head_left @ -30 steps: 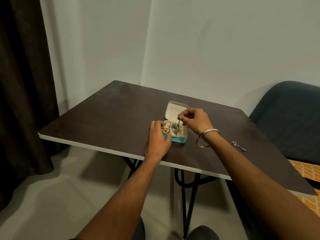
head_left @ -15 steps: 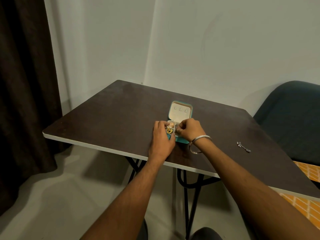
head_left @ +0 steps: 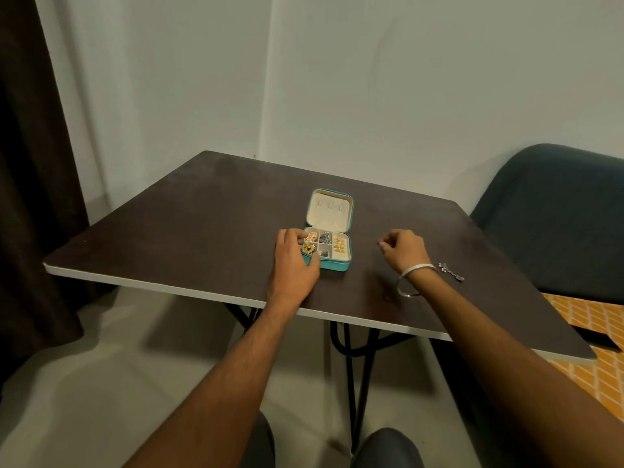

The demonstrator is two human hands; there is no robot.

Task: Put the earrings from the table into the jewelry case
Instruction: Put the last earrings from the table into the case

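A small teal jewelry case (head_left: pixel 337 265) lies open on the dark table (head_left: pixel 202 224), its cream lid (head_left: pixel 329 211) tilted back. Its compartments hold gold and silver earrings. My left hand (head_left: pixel 293 261) grips the case's near-left corner, fingers curled over its left rim. My right hand (head_left: pixel 403 248) hovers to the right of the case, fingers loosely curled, holding nothing; a silver bangle hangs at its wrist. One silver earring (head_left: pixel 450 271) lies on the table to the right of that wrist.
The table's white front edge (head_left: pixel 169 288) runs across below my hands. A dark blue chair (head_left: pixel 557 214) stands to the right, a dark curtain (head_left: pixel 30 163) at the left, pale walls behind. An orange patterned surface (head_left: pixel 591 319) lies right of the table.
My right hand has let go of an earring over the case and moved right, away from it. The left hand has stayed on the case.
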